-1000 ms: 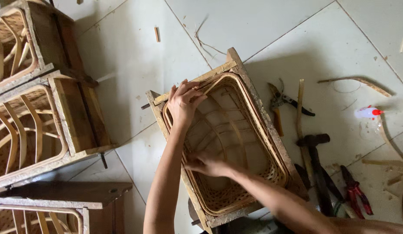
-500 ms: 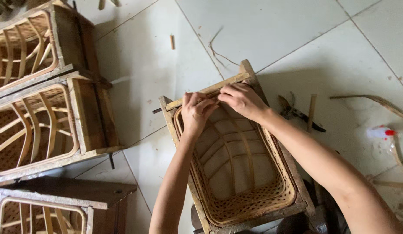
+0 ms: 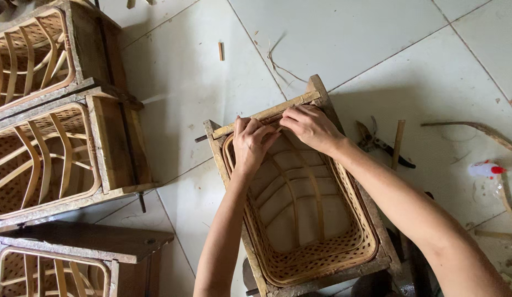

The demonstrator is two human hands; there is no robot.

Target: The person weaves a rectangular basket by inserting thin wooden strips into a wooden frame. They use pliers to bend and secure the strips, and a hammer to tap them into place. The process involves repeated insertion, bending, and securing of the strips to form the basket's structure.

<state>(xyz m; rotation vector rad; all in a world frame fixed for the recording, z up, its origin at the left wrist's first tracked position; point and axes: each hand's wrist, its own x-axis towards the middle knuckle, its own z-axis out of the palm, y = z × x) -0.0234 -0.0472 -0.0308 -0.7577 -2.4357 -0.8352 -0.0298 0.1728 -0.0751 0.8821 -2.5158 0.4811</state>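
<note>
A rectangular woven bamboo basket [image 3: 305,220], open side up, sits inside a wooden frame [image 3: 267,115] on the tiled floor [image 3: 377,49].

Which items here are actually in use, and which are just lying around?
In use:
- left hand and right hand, both on the far rim
- woven basket
- wooden frame around it

Lying about:
- pliers
- stick
- small bottle
- three other framed baskets on the left

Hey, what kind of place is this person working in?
Probably a basket-weaving workshop on a tiled floor: both hands work a woven basket in a wooden mould frame, more framed baskets alongside, cutters nearby.
</note>
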